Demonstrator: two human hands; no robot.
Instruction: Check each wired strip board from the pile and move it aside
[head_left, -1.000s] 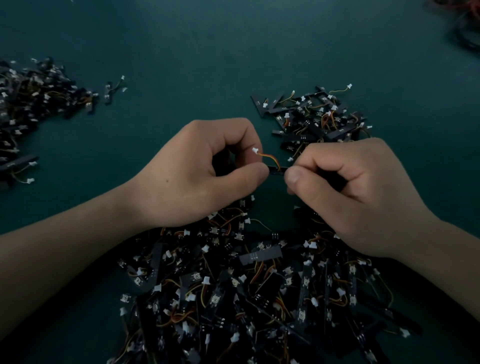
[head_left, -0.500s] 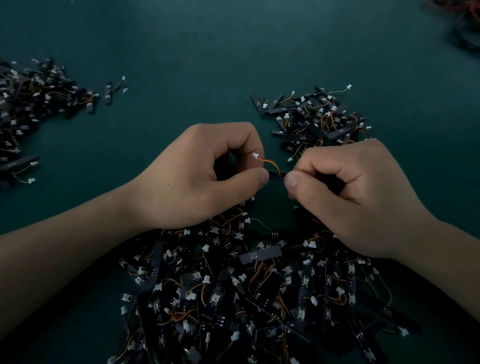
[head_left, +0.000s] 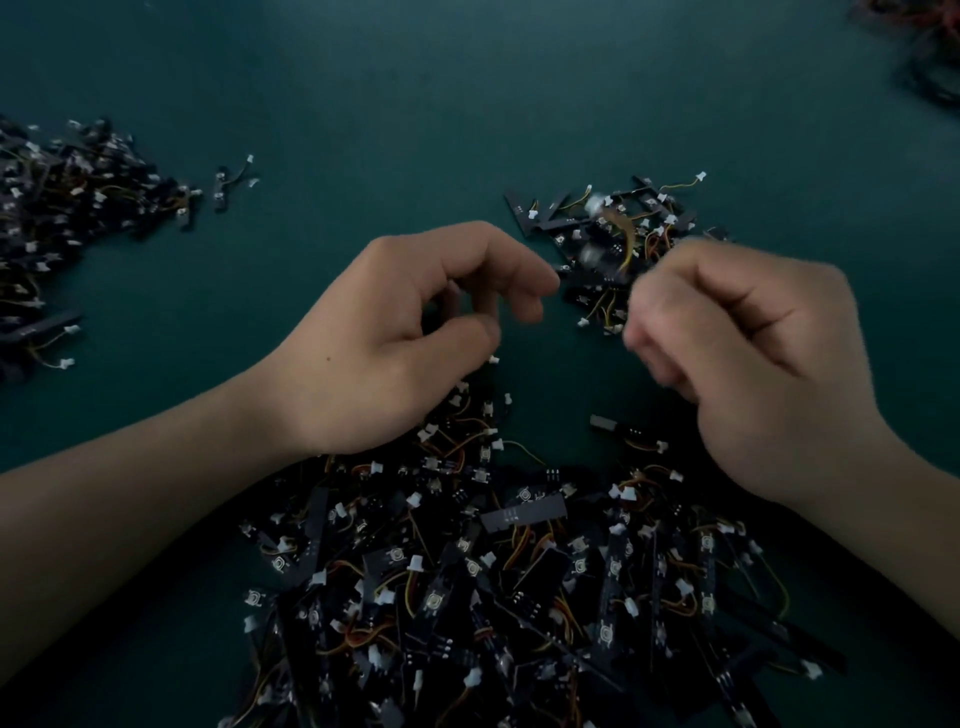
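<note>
My left hand (head_left: 415, 338) hovers over the far edge of the big pile of wired strip boards (head_left: 519, 597), fingers loosely curled, nothing between them. My right hand (head_left: 743, 353) is blurred and curled into a fist, with no board visible in it. A strip board (head_left: 618, 236) with an orange wire shows as a blur over the small pile (head_left: 613, 244) just beyond the hands, free of both.
A third, larger heap of boards (head_left: 62, 218) lies at the left edge, with a stray board (head_left: 223, 187) beside it. A tangle of wires (head_left: 930, 47) sits at the top right corner. Bare green table (head_left: 389, 104) stretches behind the hands.
Both hands pinched one board between them before. They have let it go and drawn apart, and the board now blurs over the small far pile.
</note>
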